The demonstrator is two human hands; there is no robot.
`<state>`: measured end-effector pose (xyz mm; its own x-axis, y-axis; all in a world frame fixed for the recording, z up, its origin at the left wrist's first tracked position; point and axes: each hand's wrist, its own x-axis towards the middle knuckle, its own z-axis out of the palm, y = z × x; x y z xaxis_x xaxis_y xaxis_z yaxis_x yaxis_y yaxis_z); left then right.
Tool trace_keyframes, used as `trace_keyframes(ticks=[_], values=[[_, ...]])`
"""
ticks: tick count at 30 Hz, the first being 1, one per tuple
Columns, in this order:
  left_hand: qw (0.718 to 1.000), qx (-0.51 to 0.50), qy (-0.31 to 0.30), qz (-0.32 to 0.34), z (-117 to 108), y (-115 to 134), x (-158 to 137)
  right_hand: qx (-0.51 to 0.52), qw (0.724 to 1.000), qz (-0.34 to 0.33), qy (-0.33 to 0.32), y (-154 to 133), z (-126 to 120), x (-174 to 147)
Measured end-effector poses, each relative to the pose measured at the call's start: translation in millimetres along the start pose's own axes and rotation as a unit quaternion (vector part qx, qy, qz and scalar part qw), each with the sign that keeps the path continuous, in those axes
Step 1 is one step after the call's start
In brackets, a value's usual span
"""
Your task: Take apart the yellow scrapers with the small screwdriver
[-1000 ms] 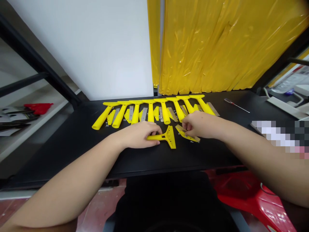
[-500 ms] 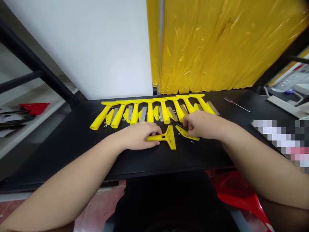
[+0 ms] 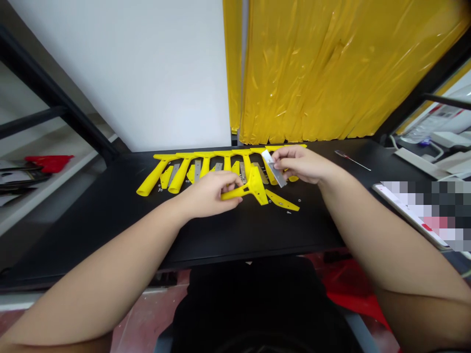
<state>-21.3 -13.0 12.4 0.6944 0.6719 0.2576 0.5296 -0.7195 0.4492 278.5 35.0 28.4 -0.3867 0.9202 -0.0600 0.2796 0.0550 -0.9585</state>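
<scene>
My left hand (image 3: 217, 192) is closed around the handle of a yellow scraper body (image 3: 257, 187), whose flared head tilts up off the table and points right. Between the thumb and fingers of my right hand (image 3: 299, 164) is a flat metal scraper blade (image 3: 273, 168), raised just above the scraper head. A yellow cover plate (image 3: 283, 201) lies on the black table to the right of the head. Small screws and nuts lie near it, one screw (image 3: 289, 212) in front. Behind my hands, several yellow scraper handles (image 3: 180, 176) stand in a row with plates and blades between them.
A screwdriver (image 3: 352, 160) lies at the back right of the black table (image 3: 206, 240). A flat device (image 3: 408, 215), partly blurred out, rests at the right edge. Behind are a white panel (image 3: 147, 73) and yellow plastic sheeting (image 3: 312, 73).
My right hand has lifted the blade from beside the cover plate and brought it up and left. My left hand has raised and tilted the scraper body.
</scene>
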Motion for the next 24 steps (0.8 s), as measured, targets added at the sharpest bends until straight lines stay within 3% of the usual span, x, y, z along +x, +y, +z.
trace_keyframes(ticks=[4,10,18,24], values=[[0.999,0.031,0.042,-0.014,4,-3,1,0.067,0.998,0.003,0.012,21,11,4],[0.998,0.031,0.053,-0.035,9,-8,3,0.093,0.995,-0.031,0.008,21,15,-1],[0.997,0.029,0.066,-0.035,6,-7,3,0.075,0.997,-0.009,-0.031,29,18,2],[0.997,0.032,0.062,-0.042,6,-8,4,0.052,0.996,-0.029,-0.062,32,18,2]])
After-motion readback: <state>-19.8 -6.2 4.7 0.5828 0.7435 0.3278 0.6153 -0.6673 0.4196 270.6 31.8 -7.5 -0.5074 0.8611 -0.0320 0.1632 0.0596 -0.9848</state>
